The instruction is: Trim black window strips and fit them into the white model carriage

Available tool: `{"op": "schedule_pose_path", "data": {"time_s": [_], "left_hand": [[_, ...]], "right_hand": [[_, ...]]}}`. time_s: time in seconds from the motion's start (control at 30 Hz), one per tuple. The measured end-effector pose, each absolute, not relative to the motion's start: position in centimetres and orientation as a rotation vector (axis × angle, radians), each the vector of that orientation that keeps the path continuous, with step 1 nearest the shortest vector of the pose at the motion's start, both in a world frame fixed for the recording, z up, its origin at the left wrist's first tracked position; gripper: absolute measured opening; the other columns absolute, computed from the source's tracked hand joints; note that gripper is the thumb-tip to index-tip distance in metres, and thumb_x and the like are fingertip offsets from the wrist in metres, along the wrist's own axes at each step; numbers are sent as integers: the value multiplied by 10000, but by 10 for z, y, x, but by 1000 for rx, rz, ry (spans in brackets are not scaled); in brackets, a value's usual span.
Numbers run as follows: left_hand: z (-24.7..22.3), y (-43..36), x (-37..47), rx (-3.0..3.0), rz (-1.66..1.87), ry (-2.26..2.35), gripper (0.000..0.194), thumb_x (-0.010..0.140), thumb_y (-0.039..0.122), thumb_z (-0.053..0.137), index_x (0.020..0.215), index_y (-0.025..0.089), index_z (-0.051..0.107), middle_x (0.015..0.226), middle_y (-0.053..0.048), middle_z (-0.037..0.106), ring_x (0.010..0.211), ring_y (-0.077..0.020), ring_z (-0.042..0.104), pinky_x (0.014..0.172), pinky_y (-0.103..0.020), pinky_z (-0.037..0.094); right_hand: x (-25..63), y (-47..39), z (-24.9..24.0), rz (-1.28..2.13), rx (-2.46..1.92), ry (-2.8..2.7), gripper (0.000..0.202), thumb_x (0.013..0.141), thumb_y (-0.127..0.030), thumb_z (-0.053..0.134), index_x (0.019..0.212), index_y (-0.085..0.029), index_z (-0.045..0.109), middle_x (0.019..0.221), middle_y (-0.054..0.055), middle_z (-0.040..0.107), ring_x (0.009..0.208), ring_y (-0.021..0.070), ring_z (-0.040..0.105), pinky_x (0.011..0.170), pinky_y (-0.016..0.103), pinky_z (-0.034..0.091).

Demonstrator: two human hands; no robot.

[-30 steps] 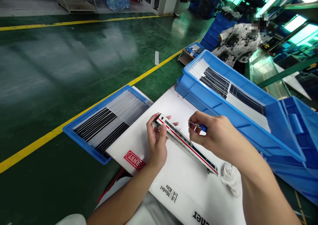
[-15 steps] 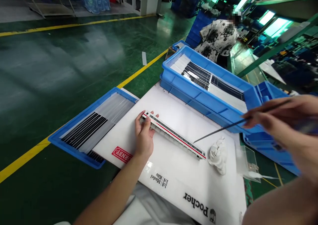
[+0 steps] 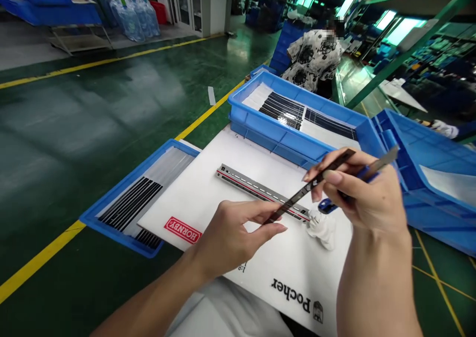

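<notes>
My left hand [image 3: 241, 233] pinches the lower end of a long, thin dark strip [image 3: 299, 194] with small shiny windows. My right hand [image 3: 366, 193] grips the upper part of the same strip between thumb and fingers. Tucked in that hand too is a tool with a blue handle [image 3: 327, 206] and a flat metal end [image 3: 386, 158]; its exact kind is unclear. Beneath the strip, a model train coach body [image 3: 253, 184], grey and white with a red stripe, lies on the white board [image 3: 211, 188]. A crumpled white cloth [image 3: 323, 232] sits by its right end.
Behind the board stands a blue crate [image 3: 286, 139] holding rows of dark strips. A shallow blue tray [image 3: 128, 242] with more strips is at the left. Another blue bin [image 3: 427, 208] stands to the right. A person in a patterned shirt [image 3: 316, 56] is farther back.
My left hand has let go of the coach body, which now lies on the board. Both hands have come together on a dark strip. The right hand has moved left.
</notes>
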State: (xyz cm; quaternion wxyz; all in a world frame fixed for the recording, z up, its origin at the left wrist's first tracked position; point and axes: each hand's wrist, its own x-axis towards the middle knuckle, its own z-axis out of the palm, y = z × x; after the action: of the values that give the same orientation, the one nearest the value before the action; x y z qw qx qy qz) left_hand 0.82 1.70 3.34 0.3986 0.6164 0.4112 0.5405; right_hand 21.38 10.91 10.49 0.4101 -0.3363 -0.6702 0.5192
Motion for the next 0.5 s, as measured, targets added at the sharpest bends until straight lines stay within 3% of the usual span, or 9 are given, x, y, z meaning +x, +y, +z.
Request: {"op": "schedule_pose_path", "data": {"time_s": [0.1, 0.23, 0.3, 0.37, 0.5], "left_hand": [[30, 11, 3, 1486, 1318, 1184, 142, 873, 160, 758, 994, 212, 813, 844, 28, 825, 710, -166, 789, 683, -222, 668], [24, -4, -43, 1447, 1451, 1515, 245, 841, 177, 798, 1076, 247, 801, 849, 57, 825, 720, -152, 796, 707, -176, 654], [15, -13, -88, 1428, 1533, 1757, 293, 834, 229, 815, 1121, 274, 780, 859, 58, 822, 731, -165, 799, 746, -208, 662], [-4, -22, -144, 1295, 1608, 2077, 247, 809, 312, 841, 1041, 253, 775, 862, 33, 811, 747, -188, 799, 762, -249, 665], [-82, -40, -255, 1071, 1241, 2442, 230, 915, 345, 728, 1068, 174, 716, 925, -28, 767, 791, -188, 780, 773, -301, 654]], "right_hand": [[198, 118, 94, 1372, -814, -1672, 79, 880, -255, 791, 904, -196, 744, 871, 82, 760, 437, 134, 595, 334, 246, 199], [173, 109, 78, 1315, -1021, -1620, 235, 885, -365, 785, 1064, -229, 718, 958, 71, 714, 525, 123, 568, 340, 224, 177], [155, 93, 60, 1171, -1226, -1720, 286, 894, -440, 762, 1104, -257, 698, 896, 31, 657, 566, 122, 542, 376, 218, 261], [139, 71, 34, 1023, -1368, -2022, 285, 895, -453, 741, 1104, -273, 672, 805, 0, 610, 628, 153, 568, 481, 236, 421], [128, 30, -30, 812, -1443, -2478, 271, 1024, -429, 475, 1233, -287, 571, 1031, 54, 655, 682, 196, 680, 538, 289, 537]]}}
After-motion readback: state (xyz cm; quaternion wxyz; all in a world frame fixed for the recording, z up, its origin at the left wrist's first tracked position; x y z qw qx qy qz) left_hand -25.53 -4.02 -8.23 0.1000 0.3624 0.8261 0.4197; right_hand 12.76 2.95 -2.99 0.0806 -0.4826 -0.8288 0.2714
